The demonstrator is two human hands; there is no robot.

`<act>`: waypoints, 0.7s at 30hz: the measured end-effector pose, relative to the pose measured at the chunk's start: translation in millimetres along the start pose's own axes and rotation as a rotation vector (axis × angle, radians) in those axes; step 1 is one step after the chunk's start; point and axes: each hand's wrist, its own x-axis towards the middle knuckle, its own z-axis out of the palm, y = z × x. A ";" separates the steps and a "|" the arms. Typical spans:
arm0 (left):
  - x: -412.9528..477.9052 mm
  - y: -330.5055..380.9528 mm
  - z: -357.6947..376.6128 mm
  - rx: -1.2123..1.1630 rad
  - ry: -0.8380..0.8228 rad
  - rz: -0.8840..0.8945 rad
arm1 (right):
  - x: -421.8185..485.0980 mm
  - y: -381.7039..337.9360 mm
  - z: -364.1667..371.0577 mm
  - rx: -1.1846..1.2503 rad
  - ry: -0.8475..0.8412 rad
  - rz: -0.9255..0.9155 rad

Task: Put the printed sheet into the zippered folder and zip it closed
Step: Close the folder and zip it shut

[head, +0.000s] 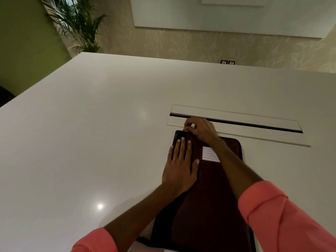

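Note:
A dark brown zippered folder (pixel 214 197) lies lengthwise on the white table (pixel 91 133), running from the near edge to the cable slot. A small lined white label or sheet corner (pixel 209 153) shows on its cover. My left hand (pixel 180 166) lies flat with fingers spread on the folder's far left part. My right hand (pixel 200 129) is at the folder's far left corner, fingers pinched together there on what seems to be the zipper pull, which the fingers hide. No loose printed sheet is in view.
A long recessed cable slot with a lid (pixel 236 122) crosses the table just beyond the folder. A potted palm (pixel 76 24) stands behind the far left corner, and wall sockets (pixel 227 62) sit behind the far edge. Pink sleeves cover both forearms.

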 end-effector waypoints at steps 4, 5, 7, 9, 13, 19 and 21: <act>0.7 1.2 1.2 -0.001 0.001 0.003 | 6.2 -7.2 1.9 0.002 -0.020 -0.015; 1.0 1.1 1.6 -0.001 0.002 0.003 | 7.1 -7.8 1.9 0.000 -0.023 -0.015; 0.9 1.6 0.7 -0.005 0.000 0.005 | 6.7 -10.2 1.5 -0.011 -0.030 -0.015; 1.1 1.9 0.5 -0.003 -0.004 0.005 | 5.9 -13.3 1.7 -0.024 -0.035 -0.004; 2.5 0.8 1.8 -0.012 -0.010 0.001 | 4.6 -26.6 2.3 -0.054 -0.046 0.046; 2.1 0.0 -3.0 -0.035 -0.018 0.012 | -28.3 -36.4 2.6 -0.029 0.031 0.147; 3.2 -0.1 -5.0 -0.062 -0.023 0.003 | -48.4 -30.1 2.3 -0.073 0.081 0.159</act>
